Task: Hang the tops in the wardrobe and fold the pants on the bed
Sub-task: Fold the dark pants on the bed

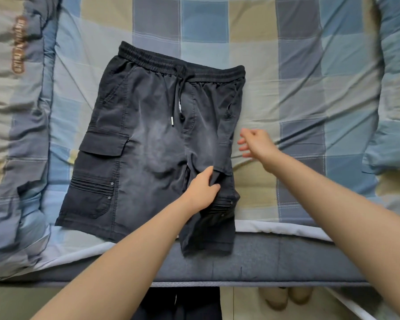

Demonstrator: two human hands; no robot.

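The black cargo shorts (157, 144) are laid waistband far; their right leg is pinched by the left hand (202, 190), while the right hand (255, 144) is held slack just beside the right seam.

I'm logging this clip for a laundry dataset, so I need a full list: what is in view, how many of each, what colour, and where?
shorts: one, dark washed black with cargo pockets, laid flat at the middle of the bed, one leg hanging over the near edge
drawstring: one, black with white tips, at the waistband
bedsheet: one, blue, grey and tan checks, covering the bed
duvet: one, same checks with brown lettering, bunched along the left
pillow: one, blue checked, at the right edge
mattress edge: one, grey-blue, along the near side
left hand: one, pinching the shorts' inner leg fabric
right hand: one, fingers relaxed, beside the shorts' right edge, holding nothing
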